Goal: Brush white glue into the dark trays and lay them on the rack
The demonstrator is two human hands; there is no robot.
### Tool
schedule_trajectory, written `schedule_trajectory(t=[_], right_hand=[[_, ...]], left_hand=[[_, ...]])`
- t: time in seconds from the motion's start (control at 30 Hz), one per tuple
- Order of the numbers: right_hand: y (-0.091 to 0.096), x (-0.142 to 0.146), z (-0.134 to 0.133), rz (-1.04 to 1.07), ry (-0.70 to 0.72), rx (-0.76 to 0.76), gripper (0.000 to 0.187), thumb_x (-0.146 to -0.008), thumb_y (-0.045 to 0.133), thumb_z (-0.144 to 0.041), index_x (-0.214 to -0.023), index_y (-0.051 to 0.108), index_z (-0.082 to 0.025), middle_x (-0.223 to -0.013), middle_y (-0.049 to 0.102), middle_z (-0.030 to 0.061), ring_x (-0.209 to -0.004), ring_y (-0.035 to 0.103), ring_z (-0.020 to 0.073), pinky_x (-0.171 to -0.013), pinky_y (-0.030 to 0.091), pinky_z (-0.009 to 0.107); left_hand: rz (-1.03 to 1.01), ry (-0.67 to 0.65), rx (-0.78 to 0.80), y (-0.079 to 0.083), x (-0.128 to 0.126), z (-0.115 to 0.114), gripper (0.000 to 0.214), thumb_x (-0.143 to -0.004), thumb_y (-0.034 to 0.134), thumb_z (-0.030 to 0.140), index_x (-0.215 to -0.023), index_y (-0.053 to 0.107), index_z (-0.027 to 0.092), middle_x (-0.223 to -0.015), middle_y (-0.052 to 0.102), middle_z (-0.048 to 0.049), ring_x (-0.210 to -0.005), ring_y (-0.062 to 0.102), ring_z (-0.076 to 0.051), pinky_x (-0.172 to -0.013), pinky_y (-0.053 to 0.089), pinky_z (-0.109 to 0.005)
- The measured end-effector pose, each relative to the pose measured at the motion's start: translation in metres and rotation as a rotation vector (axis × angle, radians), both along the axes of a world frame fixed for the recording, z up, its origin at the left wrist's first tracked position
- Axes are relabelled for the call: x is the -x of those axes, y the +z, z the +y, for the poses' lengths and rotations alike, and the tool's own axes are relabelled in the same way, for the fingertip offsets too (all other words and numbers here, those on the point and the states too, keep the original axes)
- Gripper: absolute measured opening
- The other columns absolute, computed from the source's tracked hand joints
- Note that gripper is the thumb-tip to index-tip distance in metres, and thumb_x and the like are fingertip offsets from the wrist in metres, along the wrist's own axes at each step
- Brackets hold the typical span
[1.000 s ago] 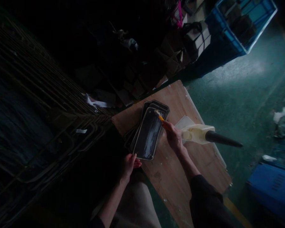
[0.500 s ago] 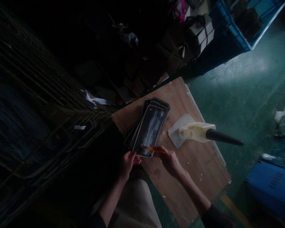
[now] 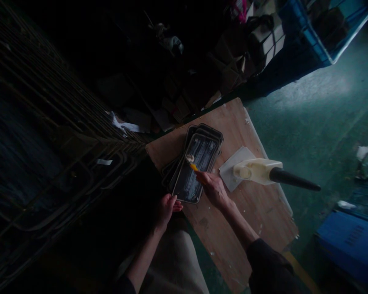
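My right hand (image 3: 214, 188) is closed around the yellow-orange handle of a small brush (image 3: 194, 166). The brush's pale bristles are over the upper left part of a dark rectangular panel (image 3: 184, 183) with rounded corners and a light rim. White streaks cover much of the panel's face. My left hand (image 3: 167, 207) pinches the panel's near left corner, thumb on top. Beneath it, similar dark panels (image 3: 169, 173) lie in a slightly fanned stack. Right of the stack, a cream plastic container (image 3: 257, 169) with a long black tapered end rests on a pale square sheet (image 3: 228, 168).
The stack lies on a wooden board (image 3: 233, 118) over a green floor (image 3: 309, 110). On the left stand many dark rimmed frames (image 3: 58, 134) in rows. Blue crates (image 3: 349, 241) stand to the right and at top right. Cardboard boxes (image 3: 233, 65) fill the dark back.
My right hand has moved the brush from the panel's near end up toward its far left side. My left hand keeps its hold on the corner. The view has shifted slightly.
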State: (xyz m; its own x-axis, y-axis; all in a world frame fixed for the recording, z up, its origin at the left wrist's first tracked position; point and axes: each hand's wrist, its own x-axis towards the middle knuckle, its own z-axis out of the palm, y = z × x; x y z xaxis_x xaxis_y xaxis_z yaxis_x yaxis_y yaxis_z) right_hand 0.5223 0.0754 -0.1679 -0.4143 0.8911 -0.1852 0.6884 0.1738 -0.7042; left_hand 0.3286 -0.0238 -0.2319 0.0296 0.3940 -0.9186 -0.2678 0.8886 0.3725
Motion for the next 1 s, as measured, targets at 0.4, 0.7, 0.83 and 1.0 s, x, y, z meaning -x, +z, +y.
schedule_trajectory(t=[0.4,0.7,0.83,1.0], right_hand=[[0.019,-0.002,-0.060,0.399,-0.265,0.629,0.029,-0.100,0.041,-0.037,-0.111,0.058,-0.017,-0.082,0.069,0.0046,-0.073,0.068,0.0159,-0.069,0.055,0.027],[-0.006,-0.013,-0.009,0.448,-0.460,0.476,0.035,-0.095,0.048,-0.046,-0.109,0.059,-0.015,-0.074,0.069,0.0036,-0.065,0.068,0.0164,-0.061,0.058,0.028],[-0.011,-0.017,0.028,0.432,-0.596,0.184,0.030,-0.096,0.047,-0.043,-0.110,0.058,-0.018,-0.081,0.069,0.0038,-0.072,0.068,0.0162,-0.067,0.058,0.030],[-0.001,-0.009,0.026,0.362,-0.699,0.004,0.024,-0.098,0.045,-0.035,-0.112,0.056,-0.020,-0.083,0.069,0.0035,-0.076,0.069,0.0161,-0.072,0.058,0.031]], left_hand=[[-0.052,-0.038,-0.034,0.001,0.007,-0.001,0.030,-0.077,0.065,0.042,-0.075,0.054,0.014,-0.065,0.067,-0.0046,-0.056,0.069,-0.017,-0.051,0.056,-0.025],[0.025,-0.157,-0.145,-0.008,0.011,-0.004,0.035,-0.078,0.061,0.049,-0.069,0.051,0.016,-0.063,0.065,-0.0032,-0.052,0.067,-0.016,-0.046,0.054,-0.023],[0.043,-0.196,-0.169,-0.011,0.011,-0.004,0.031,-0.079,0.059,0.046,-0.067,0.049,0.018,-0.062,0.064,-0.0018,-0.051,0.067,-0.016,-0.043,0.051,-0.021],[0.057,-0.199,-0.140,-0.008,0.010,-0.001,0.027,-0.078,0.059,0.040,-0.066,0.050,0.018,-0.062,0.065,-0.0020,-0.051,0.067,-0.016,-0.043,0.051,-0.022]])
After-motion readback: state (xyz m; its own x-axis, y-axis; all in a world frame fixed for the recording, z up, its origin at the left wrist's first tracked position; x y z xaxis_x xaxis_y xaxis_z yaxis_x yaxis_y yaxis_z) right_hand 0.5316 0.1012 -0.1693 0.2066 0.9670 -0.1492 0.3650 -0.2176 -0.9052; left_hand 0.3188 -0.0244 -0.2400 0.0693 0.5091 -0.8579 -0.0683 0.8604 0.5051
